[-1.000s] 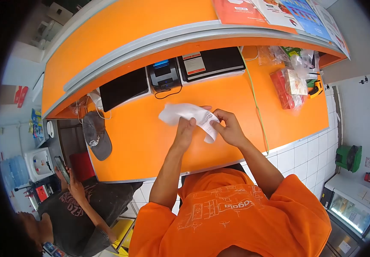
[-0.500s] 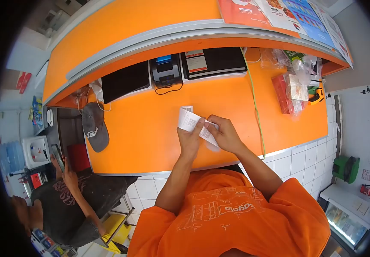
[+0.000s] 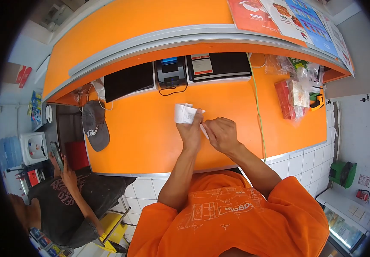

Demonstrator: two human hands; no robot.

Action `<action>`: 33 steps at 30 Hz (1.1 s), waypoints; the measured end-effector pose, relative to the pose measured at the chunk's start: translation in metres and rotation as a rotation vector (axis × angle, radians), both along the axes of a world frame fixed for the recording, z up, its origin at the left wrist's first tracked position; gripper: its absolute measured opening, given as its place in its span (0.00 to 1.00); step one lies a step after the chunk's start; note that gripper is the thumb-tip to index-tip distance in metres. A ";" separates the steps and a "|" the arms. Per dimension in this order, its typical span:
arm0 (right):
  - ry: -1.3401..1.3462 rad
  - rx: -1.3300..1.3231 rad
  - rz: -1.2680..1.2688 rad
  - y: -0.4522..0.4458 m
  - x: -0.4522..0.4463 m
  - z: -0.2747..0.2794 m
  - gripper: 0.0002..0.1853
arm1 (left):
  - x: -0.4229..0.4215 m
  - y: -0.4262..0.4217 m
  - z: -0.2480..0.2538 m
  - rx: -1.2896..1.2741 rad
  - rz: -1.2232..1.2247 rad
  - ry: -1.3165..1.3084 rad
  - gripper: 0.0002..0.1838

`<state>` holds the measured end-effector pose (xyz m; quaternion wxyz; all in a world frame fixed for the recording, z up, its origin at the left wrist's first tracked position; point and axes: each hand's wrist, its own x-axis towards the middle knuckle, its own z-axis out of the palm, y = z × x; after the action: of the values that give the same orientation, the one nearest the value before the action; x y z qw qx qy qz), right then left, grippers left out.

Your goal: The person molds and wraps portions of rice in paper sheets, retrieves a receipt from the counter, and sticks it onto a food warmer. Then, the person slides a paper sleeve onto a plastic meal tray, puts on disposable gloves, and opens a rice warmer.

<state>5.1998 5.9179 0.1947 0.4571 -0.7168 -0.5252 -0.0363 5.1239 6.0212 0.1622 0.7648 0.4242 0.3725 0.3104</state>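
Grey cap [image 3: 96,128], on orange counter [image 3: 140,141]; white paper slip [image 3: 182,115], above the counter, gripped in left hand [image 3: 189,136]; right hand [image 3: 223,135], fingers curled, pinching the slip's near end; green cable [image 3: 258,107]; red box [image 3: 282,99].

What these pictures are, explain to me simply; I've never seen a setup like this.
There is no machine here. You see a person's own bare hands, and every picture comes from one camera worn on that person's head, looking forward and down. That is why the orange shirt fills the bottom.

The left hand holds a piece of printed paper; the right hand appears to pinch its lower end.

On the orange counter lie a grey cap at the left, a small black device towards the back, and a green cable to the right. The other hand at the far left belongs to someone else.
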 end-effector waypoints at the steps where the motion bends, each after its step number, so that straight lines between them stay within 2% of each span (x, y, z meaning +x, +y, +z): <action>1: -0.060 0.044 0.017 0.002 0.002 0.010 0.06 | 0.001 0.009 -0.002 -0.003 0.017 -0.008 0.19; 4: 0.402 0.058 -0.242 0.012 0.018 0.041 0.07 | -0.007 0.037 0.000 0.001 0.051 -0.018 0.20; 8: 0.813 0.643 -0.174 0.068 0.054 0.102 0.08 | -0.019 0.061 0.014 0.094 0.043 0.008 0.21; 11: 0.659 0.518 -0.103 0.086 0.071 0.120 0.09 | -0.032 0.073 0.003 0.155 0.001 0.057 0.22; 14: 0.477 0.426 -0.206 0.115 0.085 0.103 0.08 | -0.050 0.081 -0.014 0.182 -0.051 0.100 0.22; 17: 0.522 0.372 -0.271 0.126 0.086 0.098 0.09 | -0.063 0.084 -0.018 0.163 -0.061 0.124 0.23; 20: 0.671 0.457 -0.202 0.125 0.083 0.103 0.11 | -0.072 0.088 -0.020 0.135 -0.077 0.119 0.25; 23: 0.708 0.450 -0.221 0.121 0.085 0.108 0.11 | -0.075 0.095 -0.026 0.133 -0.106 0.130 0.26; 26: 0.507 0.191 -0.351 0.120 0.090 0.111 0.10 | -0.075 0.098 -0.028 0.152 -0.081 0.105 0.24; 29: -0.312 -0.058 -0.604 0.118 0.071 0.123 0.15 | -0.075 0.100 -0.026 0.155 -0.093 0.078 0.25; 31: -0.431 -0.015 -0.582 0.117 0.073 0.117 0.18 | -0.077 0.102 -0.023 0.130 -0.128 0.092 0.28; 33: -0.499 -0.004 -0.548 0.115 0.073 0.113 0.20 | -0.079 0.097 -0.021 0.158 -0.092 0.058 0.26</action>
<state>5.2726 6.0325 0.3076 0.2868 -0.8009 -0.4094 -0.3299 5.0454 6.1178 0.1411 0.7314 0.5085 0.3490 0.2911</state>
